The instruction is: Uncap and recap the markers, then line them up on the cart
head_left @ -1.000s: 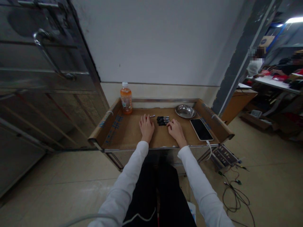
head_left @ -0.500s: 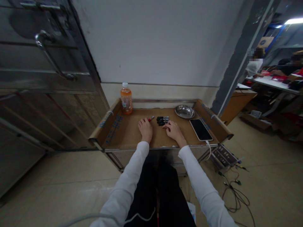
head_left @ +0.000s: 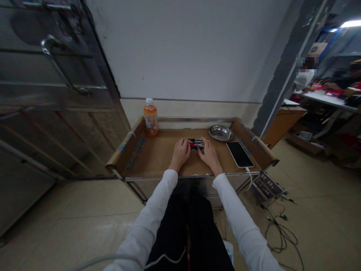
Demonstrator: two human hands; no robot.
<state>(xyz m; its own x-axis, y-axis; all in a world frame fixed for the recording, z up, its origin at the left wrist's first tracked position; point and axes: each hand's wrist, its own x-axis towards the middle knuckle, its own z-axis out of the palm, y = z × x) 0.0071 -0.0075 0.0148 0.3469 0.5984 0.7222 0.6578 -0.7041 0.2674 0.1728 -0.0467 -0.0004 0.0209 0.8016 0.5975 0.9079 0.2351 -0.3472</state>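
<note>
On the cardboard-lined cart top lies a small group of short black pens with silvery parts. A red pen lies along the near side of the group. My left hand is closed at the left end of the red pen, its fingertips on it. My right hand is curled around the right ends of the pens, thumb on the near side and fingers on the far side. Both hands partly hide the pens, so I cannot tell which ones the right fingers press.
An orange drink bottle stands at the back left corner. A round metal dish and a phone with a white cable lie at the right. Raised cardboard sides edge the cart. Cables lie on the floor.
My left hand has moved right with the red pen, bringing it against the black pens. My right hand has shifted slightly and now closes around their right ends.
</note>
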